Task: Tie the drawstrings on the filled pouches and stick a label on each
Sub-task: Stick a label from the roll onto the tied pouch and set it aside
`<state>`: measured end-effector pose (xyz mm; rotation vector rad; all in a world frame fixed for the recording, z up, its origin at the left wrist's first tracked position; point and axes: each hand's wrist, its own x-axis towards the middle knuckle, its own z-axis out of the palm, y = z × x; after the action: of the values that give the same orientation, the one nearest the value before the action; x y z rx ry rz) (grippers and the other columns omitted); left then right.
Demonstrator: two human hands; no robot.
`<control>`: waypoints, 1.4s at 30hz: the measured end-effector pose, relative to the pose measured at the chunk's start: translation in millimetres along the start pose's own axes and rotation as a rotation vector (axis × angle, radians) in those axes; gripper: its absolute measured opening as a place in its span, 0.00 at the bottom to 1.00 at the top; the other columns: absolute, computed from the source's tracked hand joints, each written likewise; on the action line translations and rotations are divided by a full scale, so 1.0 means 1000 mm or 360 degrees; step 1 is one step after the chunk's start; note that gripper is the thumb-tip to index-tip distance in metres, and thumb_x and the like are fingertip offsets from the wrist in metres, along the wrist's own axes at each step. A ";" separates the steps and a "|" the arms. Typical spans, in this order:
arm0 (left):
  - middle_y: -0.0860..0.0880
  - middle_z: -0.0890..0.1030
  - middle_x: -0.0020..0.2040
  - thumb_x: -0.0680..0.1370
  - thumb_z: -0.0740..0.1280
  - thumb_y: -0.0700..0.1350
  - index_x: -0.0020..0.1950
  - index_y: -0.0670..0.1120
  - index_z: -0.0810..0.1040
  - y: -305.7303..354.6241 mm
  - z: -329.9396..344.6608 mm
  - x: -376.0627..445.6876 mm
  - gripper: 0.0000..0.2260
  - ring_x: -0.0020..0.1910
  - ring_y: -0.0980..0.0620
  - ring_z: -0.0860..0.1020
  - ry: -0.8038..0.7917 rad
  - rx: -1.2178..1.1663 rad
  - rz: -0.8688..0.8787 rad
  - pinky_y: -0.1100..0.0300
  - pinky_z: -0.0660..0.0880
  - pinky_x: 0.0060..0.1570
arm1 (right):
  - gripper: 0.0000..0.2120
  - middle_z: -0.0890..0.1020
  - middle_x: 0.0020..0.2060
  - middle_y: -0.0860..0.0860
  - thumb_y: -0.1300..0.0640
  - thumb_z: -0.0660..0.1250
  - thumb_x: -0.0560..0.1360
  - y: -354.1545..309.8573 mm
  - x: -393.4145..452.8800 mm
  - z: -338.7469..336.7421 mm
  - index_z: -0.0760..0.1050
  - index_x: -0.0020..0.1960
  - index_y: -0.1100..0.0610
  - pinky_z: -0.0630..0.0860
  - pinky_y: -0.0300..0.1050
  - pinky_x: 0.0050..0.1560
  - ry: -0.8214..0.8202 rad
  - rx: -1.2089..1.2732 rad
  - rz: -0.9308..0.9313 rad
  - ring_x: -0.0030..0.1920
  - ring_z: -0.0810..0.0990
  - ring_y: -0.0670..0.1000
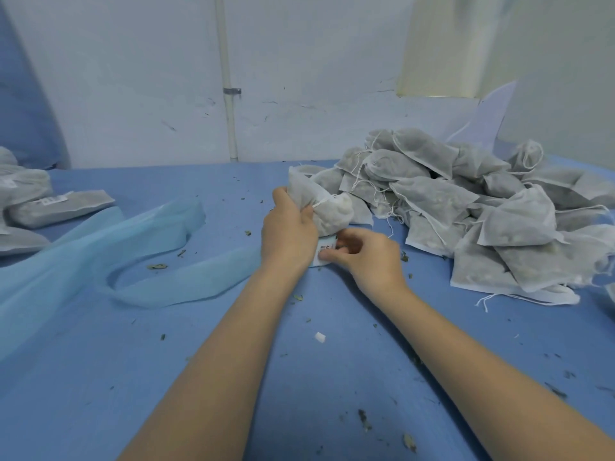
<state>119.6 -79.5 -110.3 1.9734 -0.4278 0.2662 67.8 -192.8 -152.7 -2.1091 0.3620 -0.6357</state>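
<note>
A filled white mesh pouch [327,207] with a tied drawstring stands on the blue table [299,377] at the centre. My left hand [288,227] grips it from the left side, fingers curled round its neck. Just below the pouch lies a white printed label [324,251], and my right hand [362,257] pinches it with its fingertips. Part of the label is hidden under both hands.
A big heap of filled pouches [466,211] with loose strings covers the right side. Labelled pouches [56,206] lie at the far left. A light blue mesh cloth [100,254] sprawls left of my hands. Dried herb crumbs and a white scrap [320,337] dot the table.
</note>
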 end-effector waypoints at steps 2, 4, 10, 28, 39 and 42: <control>0.40 0.76 0.55 0.81 0.58 0.44 0.62 0.40 0.64 0.000 0.000 -0.001 0.12 0.55 0.39 0.74 0.0002 0.0052 0.0014 0.53 0.67 0.47 | 0.10 0.79 0.31 0.41 0.57 0.79 0.65 0.001 0.000 0.002 0.79 0.40 0.51 0.67 0.22 0.37 0.0064 0.0030 0.0012 0.30 0.75 0.31; 0.40 0.76 0.55 0.81 0.58 0.44 0.61 0.40 0.64 0.000 0.000 -0.001 0.12 0.54 0.39 0.74 0.0005 0.0065 0.0013 0.54 0.66 0.45 | 0.10 0.80 0.33 0.43 0.57 0.79 0.65 0.002 0.000 0.003 0.82 0.44 0.56 0.68 0.23 0.39 0.0110 0.0016 0.0034 0.33 0.76 0.34; 0.39 0.76 0.56 0.81 0.58 0.43 0.61 0.40 0.64 0.001 0.001 -0.002 0.12 0.54 0.39 0.74 0.0017 0.0088 0.0017 0.55 0.65 0.44 | 0.10 0.85 0.39 0.52 0.57 0.79 0.65 -0.002 -0.003 0.005 0.83 0.44 0.58 0.75 0.37 0.47 0.0190 0.0077 0.0123 0.41 0.83 0.50; 0.40 0.76 0.53 0.81 0.58 0.43 0.58 0.40 0.64 0.000 0.002 -0.002 0.09 0.47 0.43 0.71 0.0033 0.0091 -0.0006 0.57 0.62 0.41 | 0.13 0.74 0.26 0.42 0.56 0.77 0.68 -0.006 -0.011 0.005 0.74 0.31 0.54 0.67 0.27 0.36 0.0198 -0.0137 -0.0073 0.28 0.72 0.37; 0.49 0.69 0.44 0.80 0.59 0.44 0.54 0.42 0.64 -0.004 -0.001 0.004 0.08 0.41 0.49 0.67 0.0060 -0.0009 -0.0072 0.63 0.59 0.33 | 0.12 0.71 0.33 0.43 0.47 0.81 0.60 -0.025 -0.024 -0.002 0.77 0.31 0.44 0.63 0.35 0.37 -0.0467 -0.0218 -0.0153 0.34 0.71 0.37; 0.48 0.70 0.45 0.80 0.61 0.45 0.52 0.43 0.63 -0.007 -0.005 0.007 0.08 0.41 0.48 0.67 0.0070 -0.0098 -0.0063 0.62 0.58 0.33 | 0.11 0.76 0.57 0.45 0.46 0.80 0.62 -0.031 -0.021 -0.020 0.79 0.35 0.45 0.64 0.31 0.50 -0.0510 -0.0136 -0.0111 0.58 0.71 0.33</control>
<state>128.6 -73.9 -111.7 1.9100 -0.3638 0.2678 39.8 -178.6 -124.1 -2.2683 0.1380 -0.3167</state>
